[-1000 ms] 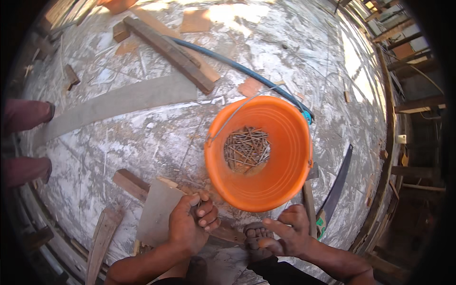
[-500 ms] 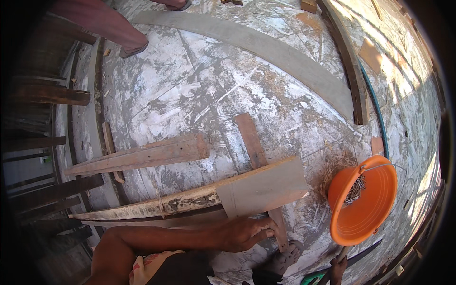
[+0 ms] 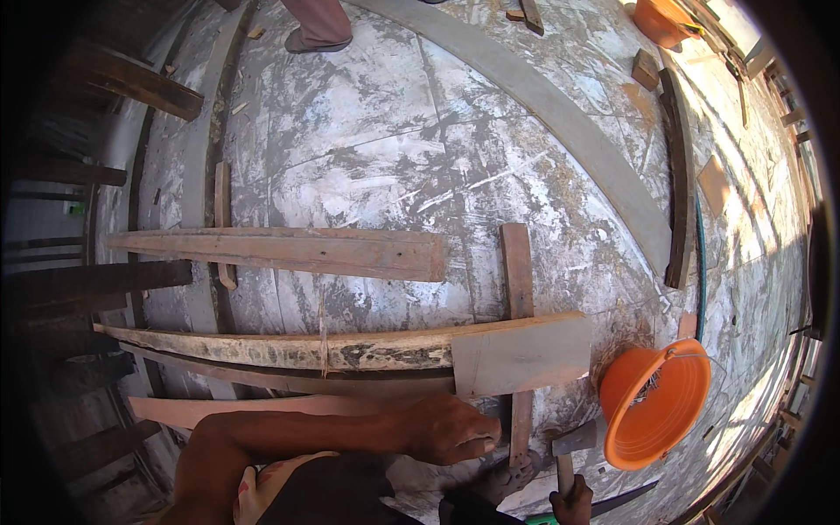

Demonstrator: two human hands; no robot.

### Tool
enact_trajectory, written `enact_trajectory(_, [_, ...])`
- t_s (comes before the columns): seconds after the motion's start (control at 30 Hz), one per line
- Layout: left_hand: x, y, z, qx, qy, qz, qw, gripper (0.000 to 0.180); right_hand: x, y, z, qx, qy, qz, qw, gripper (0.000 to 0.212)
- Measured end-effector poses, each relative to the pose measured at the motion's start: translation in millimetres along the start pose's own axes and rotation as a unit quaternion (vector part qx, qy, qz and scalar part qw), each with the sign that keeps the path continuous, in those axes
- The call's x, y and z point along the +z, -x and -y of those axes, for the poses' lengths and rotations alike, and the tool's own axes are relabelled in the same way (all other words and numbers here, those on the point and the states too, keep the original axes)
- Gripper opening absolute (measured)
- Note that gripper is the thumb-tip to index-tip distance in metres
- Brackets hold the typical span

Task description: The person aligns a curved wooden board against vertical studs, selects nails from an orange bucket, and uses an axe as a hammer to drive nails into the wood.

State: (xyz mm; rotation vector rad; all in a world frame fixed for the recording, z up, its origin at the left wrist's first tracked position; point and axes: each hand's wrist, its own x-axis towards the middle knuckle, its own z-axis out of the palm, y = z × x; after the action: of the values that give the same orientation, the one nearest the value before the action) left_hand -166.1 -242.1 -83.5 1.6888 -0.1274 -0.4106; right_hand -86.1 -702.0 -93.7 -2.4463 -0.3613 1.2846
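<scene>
The hatchet-like tool (image 3: pixel 575 440) is pointing away from the person, its grey head lying just beside the orange bucket (image 3: pixel 614 427); whether the two are touching, I cannot tell. The right hand (image 3: pixel 573 504) is wrapping its fingers around the wooden handle (image 3: pixel 565 472), while the left hand (image 3: pixel 451 429) is curling its fingers in and pressing them together, and I cannot tell whether anything small is hiding between them. The foot (image 3: pixel 514 475) is resting at the near end of a narrow plank (image 3: pixel 521 418), between the two hands, so a slipping handle or a stray swing could be sending the head into toes or knuckles. A sideways knock could be tipping the bucket and spilling its nails (image 3: pixel 647 388). The saw (image 3: pixel 625 498) is lying close by the right hand, so a careless reach could be nicking fingers. The plank is running under a grey panel (image 3: pixel 523 354), and a shove there could be upsetting both.
</scene>
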Motion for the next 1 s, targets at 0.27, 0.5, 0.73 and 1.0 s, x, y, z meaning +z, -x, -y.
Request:
enact_trajectory(0.27, [15, 31, 5, -0.090, 0.121, -0.165, 0.975, 0.019, -29, -71, 0, -0.056, 0.050, -0.158, 0.985, 0.035])
enact_trajectory(0.5, [-1, 85, -28, -0.189, 0.055, -0.129, 0.972, 0.030, -42, -140, -24, -0.216, 0.179, -0.357, 0.891, 0.052])
enact_trajectory(0.73, [33, 61, -76, -0.135, -0.034, -0.173, 0.975, 0.034, -32, -79, 182, -0.401, -0.061, -0.104, 0.908, 0.044])
enact_trajectory(1.0, [116, -76, 74, 0.061, -0.264, -0.479, 0.835, 0.041, 23, -95, 205, -0.473, -0.231, -0.073, 0.847, 0.028])
